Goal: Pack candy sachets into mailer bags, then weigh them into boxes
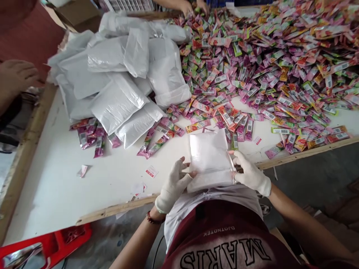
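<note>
- Left hand [174, 184], gloved in white, closed on the left edge of a clear plastic bag [209, 158] — thumb on top, fingers beneath.
- Right hand [250, 172], also gloved, closed on the bag's right edge, grip pinching near the corner.
- Bag held between both hands at the near edge of the white surface [56, 186], just in front of the body, lower end folded toward the chest.
- Just beyond the bag, loose colourful sachets [224, 116] lying scattered; far and right, a deep heap of the same sachets [280, 56] covering much of the surface.
- Far left, a stack of filled white plastic packs [117, 74], leaning over one another — a few sachets [89, 136] tucked against its near side.
- Small paper scraps [151, 171] lying on the bare surface left of the hands.
- At the far edge, another person's hands [193, 6] among the sachets; at the left edge, a further person's hand [17, 74] off the surface.
- Near left, below the surface's wooden rim, a red plastic crate [56, 243].
</note>
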A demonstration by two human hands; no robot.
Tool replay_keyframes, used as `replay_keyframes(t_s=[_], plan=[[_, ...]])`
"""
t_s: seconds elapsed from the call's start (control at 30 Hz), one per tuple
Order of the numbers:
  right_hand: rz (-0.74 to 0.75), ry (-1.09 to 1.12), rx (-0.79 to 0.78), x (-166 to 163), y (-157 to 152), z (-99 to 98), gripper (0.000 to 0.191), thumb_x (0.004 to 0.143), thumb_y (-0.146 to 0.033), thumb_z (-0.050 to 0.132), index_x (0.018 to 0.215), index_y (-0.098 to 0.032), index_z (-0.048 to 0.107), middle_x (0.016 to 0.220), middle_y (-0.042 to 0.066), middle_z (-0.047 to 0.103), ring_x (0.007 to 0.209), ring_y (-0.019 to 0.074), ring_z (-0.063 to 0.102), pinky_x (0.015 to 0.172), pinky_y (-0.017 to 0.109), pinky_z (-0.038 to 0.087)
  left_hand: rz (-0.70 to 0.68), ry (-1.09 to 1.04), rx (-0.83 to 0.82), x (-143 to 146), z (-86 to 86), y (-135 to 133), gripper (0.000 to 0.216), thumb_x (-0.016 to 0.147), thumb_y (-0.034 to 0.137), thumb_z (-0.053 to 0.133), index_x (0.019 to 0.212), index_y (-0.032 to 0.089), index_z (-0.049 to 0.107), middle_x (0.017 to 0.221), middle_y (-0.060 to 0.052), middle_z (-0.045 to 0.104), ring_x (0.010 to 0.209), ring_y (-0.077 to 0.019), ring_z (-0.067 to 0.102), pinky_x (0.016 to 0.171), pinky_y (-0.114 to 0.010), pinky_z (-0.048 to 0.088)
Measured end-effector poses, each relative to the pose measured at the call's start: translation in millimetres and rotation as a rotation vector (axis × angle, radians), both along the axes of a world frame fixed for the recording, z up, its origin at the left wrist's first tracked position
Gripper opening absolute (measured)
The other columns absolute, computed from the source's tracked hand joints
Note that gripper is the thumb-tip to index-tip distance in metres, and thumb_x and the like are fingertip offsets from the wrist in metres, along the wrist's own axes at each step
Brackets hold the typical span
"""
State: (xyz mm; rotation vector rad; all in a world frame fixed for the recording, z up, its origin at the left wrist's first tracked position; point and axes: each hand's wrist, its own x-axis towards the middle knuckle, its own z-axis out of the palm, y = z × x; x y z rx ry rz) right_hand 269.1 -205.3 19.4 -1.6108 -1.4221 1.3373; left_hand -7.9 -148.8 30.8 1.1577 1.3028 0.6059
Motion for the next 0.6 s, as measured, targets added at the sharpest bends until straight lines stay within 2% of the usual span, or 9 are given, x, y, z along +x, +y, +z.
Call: replay_keyframes(t_s=[0.07, 0.13, 0.2, 0.27, 0.37, 0.43, 0.5, 0.53, 0.6], plan=[[0.004, 0.346, -0.081, -6, 6, 8.3, 0.07, 0.083, -0.017, 0.06, 0.147, -0.028, 0.034, 0.097, 0.0, 0.061, 0.069, 0.0121, 0.053, 0.067, 0.028, 0.044, -0.055, -0.318, -0.316, 5, 14.1, 4, 0.063, 0.078, 0.046, 0.073, 0.129, 0.013, 0.057, 0.107, -0.014, 0.072, 0.084, -0.0228, 0.069, 0.075, -0.035, 0.055], [0.01, 0.596, -0.094, -11, 13, 17.6, 0.069, 0.085, -0.022, 0.064, 0.147, -0.03, 0.036, 0.103, 0.001, 0.06, 0.069, 0.0099, 0.05, 0.063, 0.025, 0.042, -0.152, -0.416, -0.46, 6, 32.0, 7, 0.047, 0.079, 0.044, 0.073, 0.11, 0.009, 0.068, 0.087, -0.013, 0.072, 0.07, -0.021, 0.068, 0.064, -0.032, 0.056], [-0.002, 0.728, -0.052, -14, 23, 25.5, 0.067, 0.085, -0.029, 0.07, 0.145, -0.031, 0.041, 0.098, 0.0, 0.059, 0.068, 0.0099, 0.05, 0.061, 0.024, 0.041, -0.137, -0.394, -0.32, 2, 54.4, 18, 0.034, 0.075, 0.04, 0.077, 0.089, 0.009, 0.072, 0.068, -0.009, 0.068, 0.055, -0.0172, 0.062, 0.053, -0.029, 0.053], [-0.026, 0.76, 0.036, -14, 36, 29.9, 0.063, 0.086, -0.036, 0.073, 0.143, -0.031, 0.046, 0.09, 0.0, 0.058, 0.071, 0.0123, 0.053, 0.064, 0.026, 0.044, -0.022, -0.393, -0.043, -5, 82.7, 39, 0.03, 0.071, 0.038, 0.081, 0.085, 0.012, 0.073, 0.067, -0.007, 0.067, 0.057, -0.018, 0.063, 0.053, -0.03, 0.055], [0.022, 0.663, 0.142, -16, 55, 27.9, 0.054, 0.091, -0.04, 0.07, 0.139, -0.028, 0.048, 0.091, 0.002, 0.062, 0.084, 0.0168, 0.061, 0.077, 0.033, 0.049, 0.121, -0.495, 0.256, -18, 131.7, 88, 0.052, 0.075, 0.058, 0.074, 0.112, 0.021, 0.071, 0.1, -0.006, 0.075, 0.093, -0.0249, 0.071, 0.077, -0.039, 0.063], [0.073, 0.505, 0.187, -18, 66, 20.2, 0.048, 0.093, -0.037, 0.066, 0.137, -0.026, 0.049, 0.1, 0.004, 0.064, 0.091, 0.0174, 0.061, 0.083, 0.035, 0.049, 0.18, -0.578, 0.388, -21, 154.1, 120, 0.064, 0.082, 0.071, 0.059, 0.13, 0.029, 0.062, 0.129, -0.001, 0.069, 0.119, -0.0253, 0.065, 0.096, -0.044, 0.06], [0.086, 0.263, 0.287, -15, 78, 8.2, 0.043, 0.092, -0.032, 0.064, 0.133, -0.024, 0.053, 0.113, 0.007, 0.063, 0.102, 0.0191, 0.061, 0.09, 0.037, 0.049, 0.215, -0.604, 0.441, -18, 153.1, 141, 0.064, 0.087, 0.071, 0.051, 0.138, 0.032, 0.055, 0.141, 0.0, 0.062, 0.132, -0.0255, 0.058, 0.107, -0.047, 0.054], [0.081, 0.114, 0.35, -10, 86, 1.4, 0.042, 0.091, -0.029, 0.064, 0.131, -0.023, 0.055, 0.12, 0.009, 0.062, 0.108, 0.0211, 0.06, 0.095, 0.039, 0.047, 0.216, -0.555, 0.459, -14, 141.6, 147, 0.062, 0.089, 0.068, 0.051, 0.139, 0.031, 0.053, 0.142, -0.001, 0.062, 0.134, -0.0264, 0.057, 0.11, -0.049, 0.052], [0.037, -0.204, 0.452, 6, 103, -11.8, 0.042, 0.088, -0.026, 0.063, 0.129, -0.021, 0.058, 0.13, 0.012, 0.059, 0.122, 0.0261, 0.055, 0.105, 0.044, 0.043, 0.171, -0.337, 0.496, -1, 99.9, 151, 0.063, 0.09, 0.065, 0.051, 0.138, 0.026, 0.055, 0.138, -0.007, 0.064, 0.131, -0.0302, 0.058, 0.11, -0.052, 0.051]])
